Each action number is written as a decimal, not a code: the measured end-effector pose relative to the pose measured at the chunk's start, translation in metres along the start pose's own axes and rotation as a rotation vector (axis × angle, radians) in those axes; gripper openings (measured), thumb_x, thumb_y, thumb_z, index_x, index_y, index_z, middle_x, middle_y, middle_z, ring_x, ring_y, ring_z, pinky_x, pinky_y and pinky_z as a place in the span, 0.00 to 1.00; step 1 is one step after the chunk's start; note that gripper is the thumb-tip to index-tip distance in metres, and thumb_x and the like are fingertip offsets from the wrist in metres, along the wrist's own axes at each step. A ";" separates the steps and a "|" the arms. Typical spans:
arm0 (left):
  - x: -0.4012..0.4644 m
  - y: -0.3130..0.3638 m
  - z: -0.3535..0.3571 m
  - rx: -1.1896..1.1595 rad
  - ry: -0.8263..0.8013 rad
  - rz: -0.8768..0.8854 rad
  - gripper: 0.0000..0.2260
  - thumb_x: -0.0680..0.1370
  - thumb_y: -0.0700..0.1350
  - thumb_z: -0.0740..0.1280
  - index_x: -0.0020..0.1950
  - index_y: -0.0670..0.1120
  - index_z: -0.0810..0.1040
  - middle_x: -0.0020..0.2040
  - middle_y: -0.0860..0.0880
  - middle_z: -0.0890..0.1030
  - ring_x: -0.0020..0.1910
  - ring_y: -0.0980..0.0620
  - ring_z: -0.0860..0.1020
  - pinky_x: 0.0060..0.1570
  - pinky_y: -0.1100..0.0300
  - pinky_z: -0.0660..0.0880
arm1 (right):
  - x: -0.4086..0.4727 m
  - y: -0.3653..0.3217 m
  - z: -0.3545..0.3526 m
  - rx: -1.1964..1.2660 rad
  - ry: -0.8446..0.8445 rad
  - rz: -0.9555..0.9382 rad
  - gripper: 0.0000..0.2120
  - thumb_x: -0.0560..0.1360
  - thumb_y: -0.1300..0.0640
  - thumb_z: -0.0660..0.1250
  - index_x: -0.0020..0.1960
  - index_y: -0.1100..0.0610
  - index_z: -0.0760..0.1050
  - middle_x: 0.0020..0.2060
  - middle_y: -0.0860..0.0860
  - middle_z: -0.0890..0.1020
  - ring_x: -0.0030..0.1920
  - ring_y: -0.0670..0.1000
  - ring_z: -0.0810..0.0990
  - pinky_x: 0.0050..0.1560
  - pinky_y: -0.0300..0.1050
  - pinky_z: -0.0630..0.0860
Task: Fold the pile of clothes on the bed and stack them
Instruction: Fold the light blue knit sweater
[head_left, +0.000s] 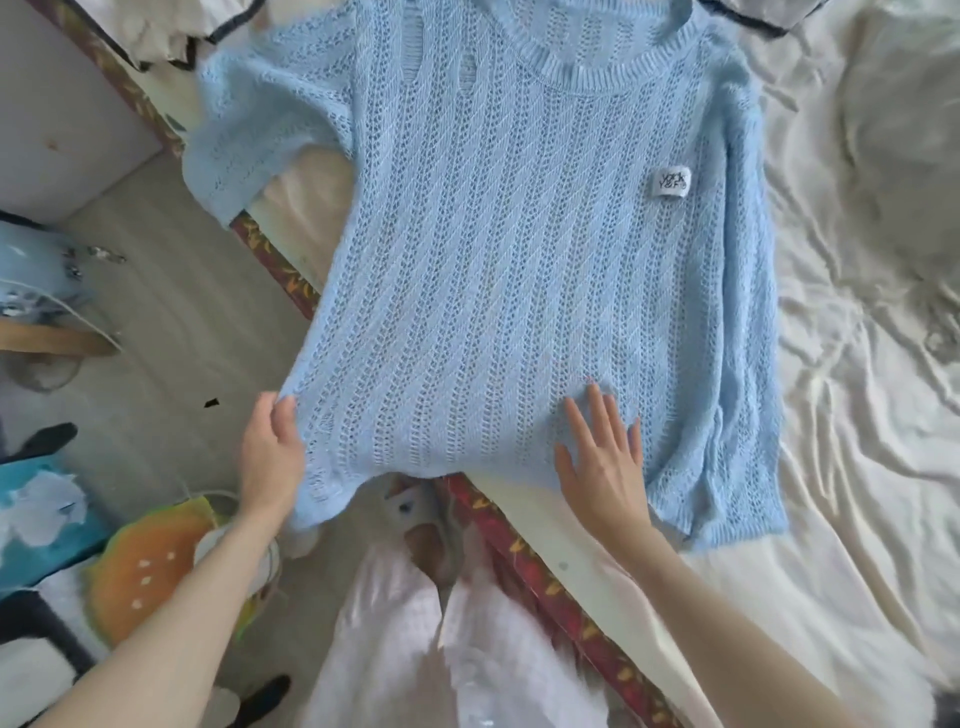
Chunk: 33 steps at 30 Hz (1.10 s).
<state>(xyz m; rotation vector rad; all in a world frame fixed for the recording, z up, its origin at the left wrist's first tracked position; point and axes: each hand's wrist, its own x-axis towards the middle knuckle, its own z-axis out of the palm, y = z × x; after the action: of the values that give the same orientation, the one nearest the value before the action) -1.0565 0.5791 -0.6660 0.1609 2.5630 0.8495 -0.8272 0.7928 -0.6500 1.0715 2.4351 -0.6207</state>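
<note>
The left hand (272, 449) curls its fingers and thumb around the lower left hem corner of a light blue open-knit sweater (519, 260), pinching the fabric just left of centre in the lower half of the frame. The right hand (602, 457) lies flat with its fingers straight and slightly spread, palm down on the sweater's lower hem, right of centre.

The sweater lies front up and spread out across the middle of the frame, its ribbed round neckline at the top edge and its hem toward the bottom. A small white fabric label with dark lettering (671, 181) sits on the chest, right of centre. One short sleeve hangs over the bed edge at the upper left; the other long side lies flat down the right.

The sweater rests on a bed with a rumpled cream sheet (857, 467) filling the right side. A red patterned bed frame edge (519, 545) runs diagonally from upper left to lower centre. An orange melon-shaped cushion (140, 571) lies on the floor at lower left.
</note>
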 end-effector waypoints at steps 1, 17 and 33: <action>0.002 -0.003 -0.002 0.007 0.001 -0.006 0.10 0.83 0.44 0.54 0.46 0.41 0.68 0.38 0.46 0.70 0.39 0.47 0.67 0.39 0.58 0.57 | -0.006 0.001 0.002 0.002 -0.008 -0.017 0.26 0.81 0.52 0.55 0.77 0.51 0.53 0.78 0.52 0.47 0.77 0.53 0.42 0.75 0.57 0.41; -0.066 0.091 0.096 0.403 -0.389 0.493 0.22 0.79 0.38 0.59 0.74 0.43 0.62 0.76 0.41 0.57 0.74 0.42 0.56 0.71 0.48 0.57 | -0.025 0.099 -0.019 0.459 0.261 0.414 0.05 0.80 0.60 0.57 0.49 0.59 0.70 0.46 0.59 0.74 0.47 0.58 0.73 0.45 0.49 0.63; -0.092 0.149 0.172 0.883 -0.808 0.521 0.27 0.82 0.47 0.55 0.77 0.56 0.45 0.78 0.47 0.40 0.77 0.45 0.41 0.75 0.45 0.46 | -0.021 0.137 -0.051 0.802 -0.092 0.528 0.13 0.78 0.51 0.62 0.54 0.60 0.77 0.45 0.57 0.82 0.48 0.57 0.80 0.46 0.45 0.70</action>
<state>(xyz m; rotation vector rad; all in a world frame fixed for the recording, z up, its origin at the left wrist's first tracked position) -0.9026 0.7702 -0.6672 1.1888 1.9168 -0.2654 -0.7196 0.8915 -0.6295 1.8337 1.6909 -1.4518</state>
